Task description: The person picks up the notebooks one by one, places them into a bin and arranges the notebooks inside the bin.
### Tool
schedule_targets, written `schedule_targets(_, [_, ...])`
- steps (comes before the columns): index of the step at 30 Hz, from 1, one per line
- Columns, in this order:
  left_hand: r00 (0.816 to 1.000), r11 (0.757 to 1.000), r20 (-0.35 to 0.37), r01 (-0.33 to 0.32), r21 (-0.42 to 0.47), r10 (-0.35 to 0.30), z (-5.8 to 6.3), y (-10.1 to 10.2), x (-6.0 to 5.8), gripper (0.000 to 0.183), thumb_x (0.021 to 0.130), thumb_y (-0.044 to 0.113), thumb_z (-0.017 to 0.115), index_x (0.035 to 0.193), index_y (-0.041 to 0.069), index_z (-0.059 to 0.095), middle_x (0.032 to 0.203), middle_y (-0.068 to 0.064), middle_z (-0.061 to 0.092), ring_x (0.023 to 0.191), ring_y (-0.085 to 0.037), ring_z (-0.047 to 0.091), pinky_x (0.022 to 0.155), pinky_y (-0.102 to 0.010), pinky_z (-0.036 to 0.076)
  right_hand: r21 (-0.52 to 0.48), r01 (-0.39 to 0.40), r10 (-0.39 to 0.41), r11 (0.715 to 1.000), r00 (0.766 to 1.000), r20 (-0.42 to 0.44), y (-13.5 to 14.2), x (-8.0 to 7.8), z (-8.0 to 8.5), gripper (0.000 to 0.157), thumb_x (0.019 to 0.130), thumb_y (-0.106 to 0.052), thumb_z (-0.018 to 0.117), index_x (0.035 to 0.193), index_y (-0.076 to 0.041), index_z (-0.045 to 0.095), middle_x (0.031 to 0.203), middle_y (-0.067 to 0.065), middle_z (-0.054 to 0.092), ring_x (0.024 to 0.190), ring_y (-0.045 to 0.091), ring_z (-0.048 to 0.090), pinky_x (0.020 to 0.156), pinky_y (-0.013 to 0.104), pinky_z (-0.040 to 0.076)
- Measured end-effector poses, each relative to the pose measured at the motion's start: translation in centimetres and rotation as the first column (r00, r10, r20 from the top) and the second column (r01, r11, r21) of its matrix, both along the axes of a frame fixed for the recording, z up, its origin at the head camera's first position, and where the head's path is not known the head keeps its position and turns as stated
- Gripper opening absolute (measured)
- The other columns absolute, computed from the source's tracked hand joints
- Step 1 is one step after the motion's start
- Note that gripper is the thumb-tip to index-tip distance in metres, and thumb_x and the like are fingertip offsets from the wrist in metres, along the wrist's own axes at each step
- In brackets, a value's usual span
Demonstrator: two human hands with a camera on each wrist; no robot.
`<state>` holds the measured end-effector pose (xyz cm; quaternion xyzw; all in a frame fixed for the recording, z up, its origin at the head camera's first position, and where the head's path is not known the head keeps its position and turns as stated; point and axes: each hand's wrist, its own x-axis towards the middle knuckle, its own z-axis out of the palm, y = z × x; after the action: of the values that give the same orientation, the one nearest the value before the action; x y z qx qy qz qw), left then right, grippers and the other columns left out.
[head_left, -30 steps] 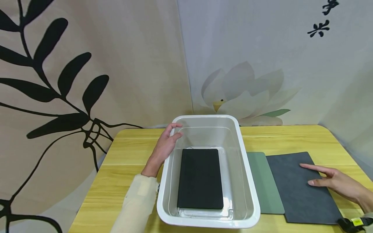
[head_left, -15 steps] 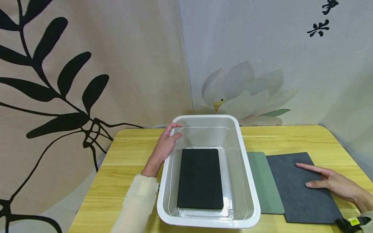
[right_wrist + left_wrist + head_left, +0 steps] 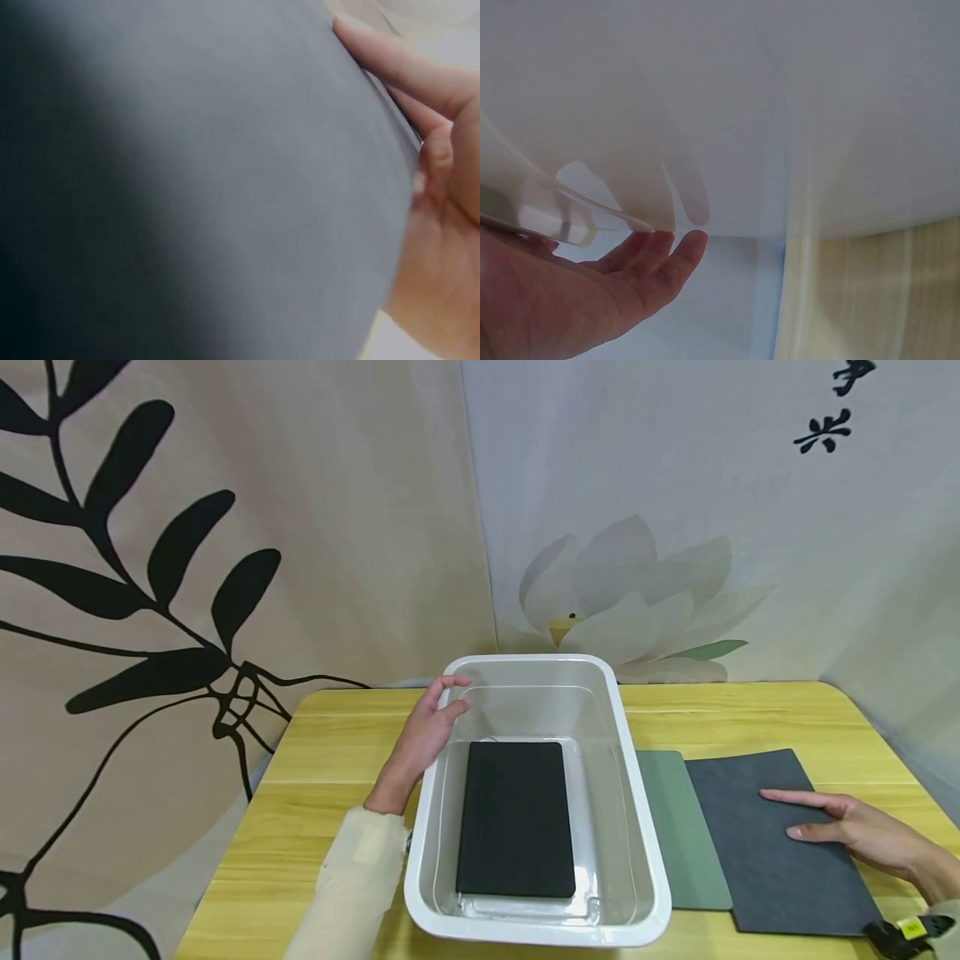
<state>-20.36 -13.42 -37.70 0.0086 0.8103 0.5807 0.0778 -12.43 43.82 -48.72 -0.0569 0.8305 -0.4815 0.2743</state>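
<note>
My left hand [image 3: 426,739] grips the left rim of a white plastic tub [image 3: 536,935], thumb over the inner side; in the left wrist view its fingers [image 3: 656,262] reach under the tub wall [image 3: 705,112]. Inside the tub a black notebook [image 3: 517,818] lies flat on the bottom. At the right, my right hand [image 3: 873,835] holds the right edge of a large dark grey notebook [image 3: 772,868], thumb and index finger on top, the other fingers below it. The right wrist view shows the grey cover [image 3: 247,172] with this hand [image 3: 442,165] at its edge.
A green notebook [image 3: 686,843] lies between the tub and the grey notebook, its left part hidden by the tub. All stand on a yellow wood-grain table [image 3: 337,760]. A printed curtain [image 3: 360,527] hangs behind the table's far edge.
My right hand has shifted slightly left over the grey notebook, and its index finger has dipped a little. The left hand and the tub have stayed in place.
</note>
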Motion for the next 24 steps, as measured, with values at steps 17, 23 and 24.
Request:
schedule_targets(17, [1.000, 1.000, 0.005, 0.011, 0.005, -0.011, 0.0, 0.1, 0.1, 0.034, 0.101, 0.034, 0.048, 0.134, 0.026, 0.051, 0.151, 0.000, 0.036, 0.130, -0.031, 0.040, 0.099, -0.057, 0.039, 0.207, -0.024, 0.032, 0.978, 0.999, -0.037, -0.6, 0.1, 0.9, 0.063, 0.097, -0.034, 0.060, 0.152, -0.010, 0.040, 0.155, 0.030, 0.026, 0.134, 0.062, 0.021, 0.094, 0.058, 0.046])
schedule_targets(23, [1.000, 1.000, 0.004, 0.005, 0.004, -0.005, 0.1, 0.1, -0.2, 0.032, 0.101, 0.033, 0.048, 0.132, 0.027, 0.052, 0.151, -0.001, 0.037, 0.129, -0.031, 0.042, 0.099, -0.057, 0.039, 0.207, -0.022, 0.033, 0.978, 0.998, -0.050, -0.6, -0.3, 1.3, 0.060, 0.098, -0.036, 0.060, 0.151, -0.015, 0.042, 0.155, 0.023, 0.029, 0.133, 0.063, 0.019, 0.095, 0.066, 0.039])
schedule_targets(24, [1.000, 1.000, 0.003, 0.004, 0.002, -0.004, 0.1, 0.1, -0.3, 0.032, 0.101, 0.033, 0.048, 0.132, 0.027, 0.052, 0.151, 0.000, 0.037, 0.129, -0.030, 0.041, 0.100, -0.057, 0.039, 0.206, -0.025, 0.037, 0.978, 0.998, -0.055, -0.6, -0.3, 1.3, 0.060, 0.098, -0.035, 0.059, 0.151, -0.014, 0.041, 0.155, 0.026, 0.027, 0.133, 0.064, 0.018, 0.095, 0.066, 0.039])
